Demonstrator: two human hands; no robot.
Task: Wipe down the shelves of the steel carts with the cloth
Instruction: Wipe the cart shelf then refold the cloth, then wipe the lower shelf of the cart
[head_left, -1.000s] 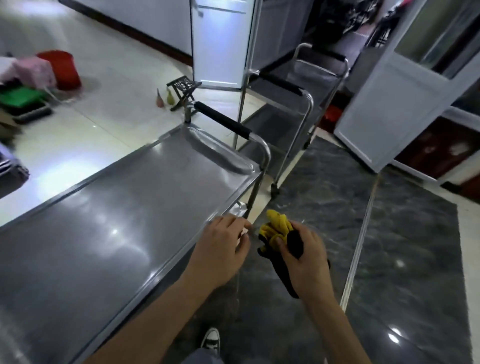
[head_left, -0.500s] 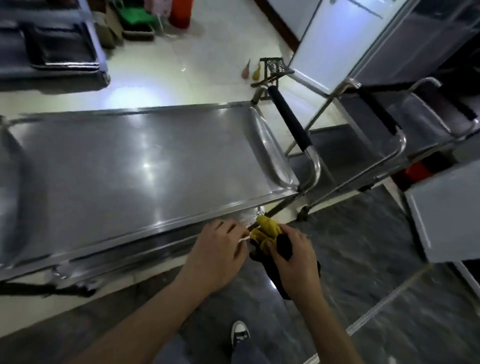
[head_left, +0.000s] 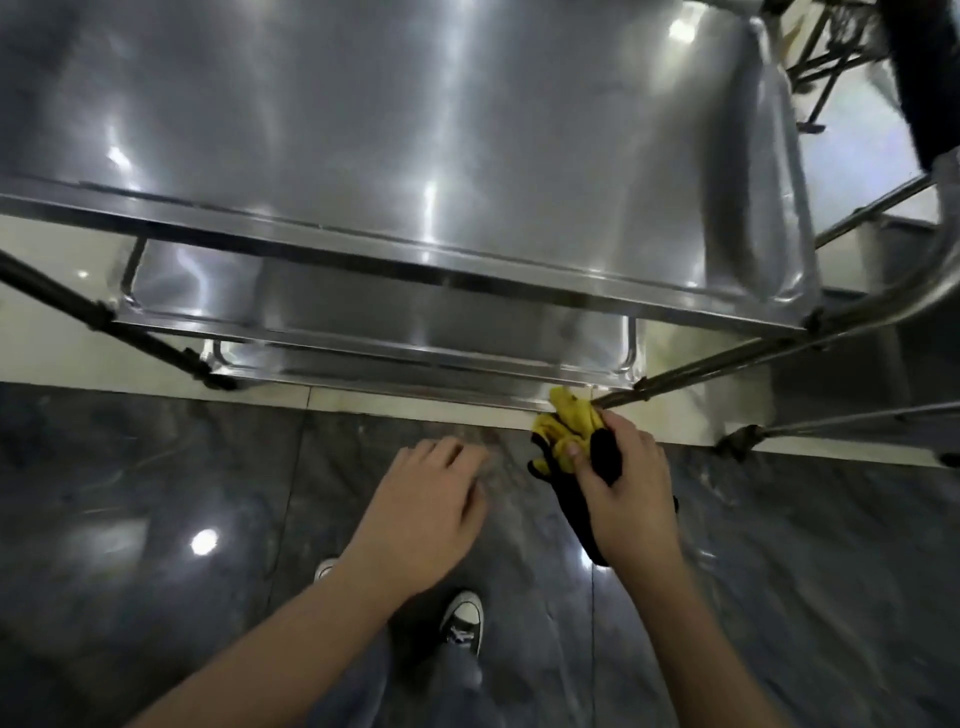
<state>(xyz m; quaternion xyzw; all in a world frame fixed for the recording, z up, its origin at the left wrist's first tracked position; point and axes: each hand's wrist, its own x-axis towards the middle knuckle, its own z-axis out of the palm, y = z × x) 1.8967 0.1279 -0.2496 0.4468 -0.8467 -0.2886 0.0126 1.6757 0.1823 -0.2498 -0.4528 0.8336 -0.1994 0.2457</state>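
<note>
— While the head camera looks straight down, what is the biggest thing in view?

— It is the steel cart (head_left: 415, 130). Its top shelf fills the upper part, and under the near edge of this shelf I see the lower shelf (head_left: 395, 322).

— Where is the cloth (head_left: 569, 441)?

— It is at the near right corner of the lower shelf, just beside the cart leg (head_left: 727, 361). The yellow part is bunched and seems to touch the rim of the shelf, but I cannot tell for sure. The black part hangs down below the hand.

— Which hand has it?

— The right hand (head_left: 626, 493). Its fingers are curled around the cloth and the thumb presses on the yellow part.

— And the left hand (head_left: 421, 514)?

— It is in front of the cart, apart from it, above the dark floor (head_left: 156, 493). The fingers are loosely spread and hold nothing.

— Anything else near the cart?

— One shoe (head_left: 462, 621) stands on the dark floor, below the hands.
</note>
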